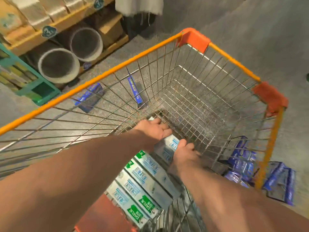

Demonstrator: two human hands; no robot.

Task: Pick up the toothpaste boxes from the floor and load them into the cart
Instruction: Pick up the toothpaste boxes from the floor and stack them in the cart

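Note:
Both my arms reach down into a wire cart [117,67] with an orange rim. My left hand [153,130] and my right hand [184,150] together grip a white-and-blue toothpaste box [168,145] low in the cart, one at each end. Beside it lie several white boxes with green labels [142,181], packed side by side on the cart floor. Blue toothpaste boxes lie on the floor outside: one [134,91] and another [90,96] beyond the left wall, and a pile [242,161] at the right.
More blue packs [280,181] lie on the floor outside the cart's right corner. To the left stand a shelf with cartons [33,19], two large tubes [58,64] and a green pallet [38,91]. Grey concrete floor [259,30] stretches past the cart.

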